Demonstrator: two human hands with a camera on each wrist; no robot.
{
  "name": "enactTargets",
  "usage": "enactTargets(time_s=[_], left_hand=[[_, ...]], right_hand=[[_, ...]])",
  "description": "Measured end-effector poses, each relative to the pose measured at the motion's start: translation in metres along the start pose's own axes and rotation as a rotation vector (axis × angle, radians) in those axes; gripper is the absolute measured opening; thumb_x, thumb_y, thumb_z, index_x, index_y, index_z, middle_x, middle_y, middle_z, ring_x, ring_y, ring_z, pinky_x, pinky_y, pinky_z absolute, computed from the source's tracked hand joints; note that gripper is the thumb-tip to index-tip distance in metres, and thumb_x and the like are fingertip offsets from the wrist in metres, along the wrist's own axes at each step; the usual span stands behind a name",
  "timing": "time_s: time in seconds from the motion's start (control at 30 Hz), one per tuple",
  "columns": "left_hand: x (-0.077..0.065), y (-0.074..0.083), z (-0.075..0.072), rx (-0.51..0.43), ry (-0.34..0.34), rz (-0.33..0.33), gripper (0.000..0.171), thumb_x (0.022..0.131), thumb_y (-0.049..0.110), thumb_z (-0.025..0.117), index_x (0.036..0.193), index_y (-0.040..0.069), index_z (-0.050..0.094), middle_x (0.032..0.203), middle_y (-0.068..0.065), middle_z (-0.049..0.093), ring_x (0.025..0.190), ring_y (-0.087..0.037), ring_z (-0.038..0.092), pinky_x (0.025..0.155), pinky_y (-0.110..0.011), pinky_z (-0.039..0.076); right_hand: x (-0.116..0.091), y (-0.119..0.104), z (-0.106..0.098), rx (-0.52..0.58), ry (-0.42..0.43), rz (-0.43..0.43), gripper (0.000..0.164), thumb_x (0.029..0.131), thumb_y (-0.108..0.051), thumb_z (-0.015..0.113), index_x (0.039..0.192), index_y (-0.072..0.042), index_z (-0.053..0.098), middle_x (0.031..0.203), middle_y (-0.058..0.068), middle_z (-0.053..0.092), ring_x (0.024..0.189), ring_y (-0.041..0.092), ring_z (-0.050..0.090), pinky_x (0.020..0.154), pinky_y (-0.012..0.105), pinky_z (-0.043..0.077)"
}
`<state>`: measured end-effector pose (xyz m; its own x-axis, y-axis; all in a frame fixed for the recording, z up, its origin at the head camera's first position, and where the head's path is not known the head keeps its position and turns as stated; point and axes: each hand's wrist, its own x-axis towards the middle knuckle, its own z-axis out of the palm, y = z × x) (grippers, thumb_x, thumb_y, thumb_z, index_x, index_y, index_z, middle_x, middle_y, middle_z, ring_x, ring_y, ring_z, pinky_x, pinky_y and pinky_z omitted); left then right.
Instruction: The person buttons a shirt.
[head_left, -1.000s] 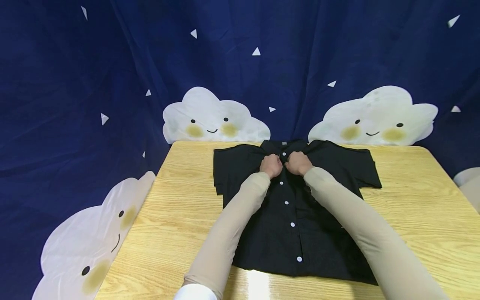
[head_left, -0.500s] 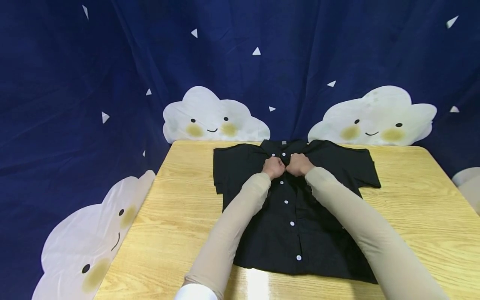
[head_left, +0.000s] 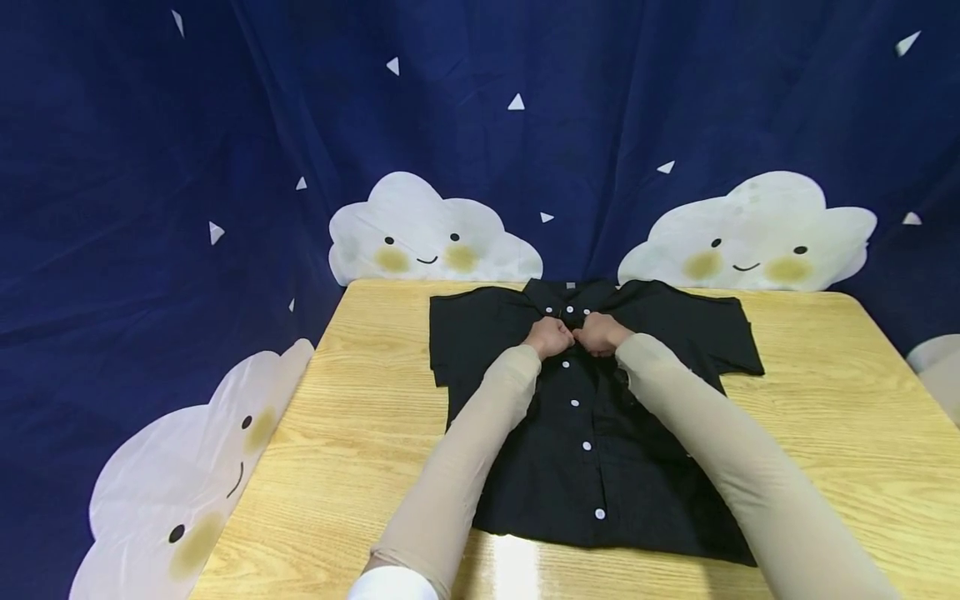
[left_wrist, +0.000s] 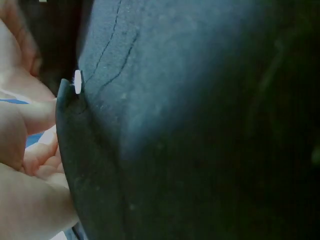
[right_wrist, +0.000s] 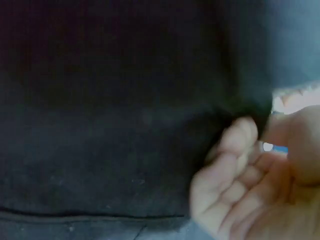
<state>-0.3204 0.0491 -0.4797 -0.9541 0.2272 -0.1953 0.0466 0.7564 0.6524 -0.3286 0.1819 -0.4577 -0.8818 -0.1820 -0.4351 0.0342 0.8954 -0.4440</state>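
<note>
A black short-sleeved button-up shirt lies front side up, its collar at the far side. Just below the collar, my left hand pinches the front placket. Close beside it, fingertips almost meeting, my right hand pinches the fabric too. In the left wrist view a white button stands edge-on at the cloth's fold, beside the fingers. The right wrist view shows the curled fingers and thumb on the black cloth. Whatever lies right between the fingertips is hidden in the head view.
A light wooden table carries the shirt. Further white buttons run down the placket, and small ones sit at the collar. A dark blue curtain with smiling clouds hangs behind and to the left.
My left hand has shifted slightly right and down, uncovering a collar button. The right hand has dropped a little, showing another collar button. The shirt stays in place.
</note>
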Motion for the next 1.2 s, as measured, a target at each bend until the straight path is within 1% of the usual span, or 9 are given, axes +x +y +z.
enactTargets(time_s=[0.1,0.27,0.37,0.47,0.63,0.73,0.83,0.97,1.2], left_hand=[[-0.001,0.000,0.001,-0.043,-0.011,-0.016,0.010,0.086,0.017,0.065,0.079,0.009,0.067,0.075,0.002,0.058,0.071,-0.013,0.052,0.058,-0.020,0.038],[0.000,0.003,0.003,-0.151,-0.036,-0.050,0.008,0.086,0.012,0.064,0.083,0.008,0.070,0.075,0.002,0.060,0.069,-0.012,0.052,0.058,-0.021,0.039],[0.001,0.004,0.002,-0.181,-0.042,-0.072,0.007,0.086,0.008,0.063,0.083,0.006,0.069,0.071,0.002,0.057,0.065,-0.012,0.050,0.056,-0.021,0.038],[0.004,0.005,0.002,-0.188,-0.039,-0.092,0.007,0.086,0.009,0.063,0.083,0.006,0.069,0.068,0.003,0.055,0.062,-0.011,0.048,0.054,-0.020,0.037],[0.004,0.005,0.001,-0.250,-0.011,-0.134,0.007,0.086,0.011,0.067,0.084,0.007,0.072,0.067,0.003,0.059,0.061,-0.010,0.051,0.056,-0.021,0.039],[0.002,0.005,0.000,-0.273,0.012,-0.156,0.007,0.085,0.011,0.069,0.081,0.007,0.072,0.067,0.003,0.060,0.062,-0.010,0.052,0.057,-0.023,0.039],[0.001,0.006,-0.002,-0.266,0.029,-0.167,0.009,0.085,0.011,0.068,0.077,0.007,0.071,0.066,0.003,0.059,0.061,-0.012,0.051,0.056,-0.024,0.039],[0.003,0.006,-0.003,-0.241,0.026,-0.177,0.014,0.084,0.012,0.068,0.071,0.009,0.069,0.063,0.002,0.058,0.060,-0.013,0.051,0.054,-0.025,0.039],[0.002,0.004,-0.002,-0.222,0.026,-0.163,0.009,0.085,0.011,0.065,0.079,0.010,0.072,0.067,0.004,0.058,0.061,-0.012,0.051,0.055,-0.024,0.039]], right_hand=[[0.000,0.004,-0.002,0.089,0.016,-0.009,0.034,0.094,-0.014,0.053,0.064,-0.003,0.061,0.054,0.001,0.056,0.046,0.009,0.053,0.046,0.022,0.045],[-0.001,0.009,-0.003,0.247,-0.022,0.030,0.020,0.089,-0.009,0.059,0.071,-0.001,0.061,0.058,0.001,0.058,0.049,0.007,0.056,0.050,0.022,0.048],[-0.001,0.008,-0.003,0.253,-0.025,0.047,0.025,0.090,-0.016,0.056,0.067,-0.006,0.056,0.056,0.000,0.053,0.047,0.007,0.052,0.049,0.022,0.047],[-0.002,0.007,0.000,0.252,0.008,0.037,0.026,0.090,-0.020,0.052,0.068,-0.007,0.055,0.056,0.000,0.052,0.048,0.009,0.052,0.049,0.022,0.046],[-0.002,0.008,0.003,0.349,0.060,-0.013,0.020,0.091,-0.010,0.046,0.085,0.001,0.061,0.067,0.004,0.059,0.059,0.011,0.059,0.055,0.023,0.049],[-0.003,0.010,0.004,0.406,0.063,-0.037,0.024,0.092,-0.006,0.041,0.092,0.006,0.062,0.072,0.006,0.061,0.061,0.010,0.059,0.056,0.022,0.050],[-0.004,0.011,0.005,0.465,0.057,-0.039,0.028,0.093,-0.004,0.038,0.094,0.009,0.062,0.072,0.006,0.061,0.061,0.009,0.059,0.056,0.022,0.050],[-0.004,0.011,0.005,0.539,0.067,-0.007,0.026,0.090,-0.002,0.041,0.095,0.011,0.063,0.070,0.004,0.062,0.061,0.009,0.060,0.058,0.022,0.052],[-0.002,0.008,0.006,0.601,0.066,0.039,0.010,0.086,0.001,0.059,0.076,0.000,0.060,0.063,0.000,0.060,0.058,0.007,0.061,0.057,0.020,0.051]])
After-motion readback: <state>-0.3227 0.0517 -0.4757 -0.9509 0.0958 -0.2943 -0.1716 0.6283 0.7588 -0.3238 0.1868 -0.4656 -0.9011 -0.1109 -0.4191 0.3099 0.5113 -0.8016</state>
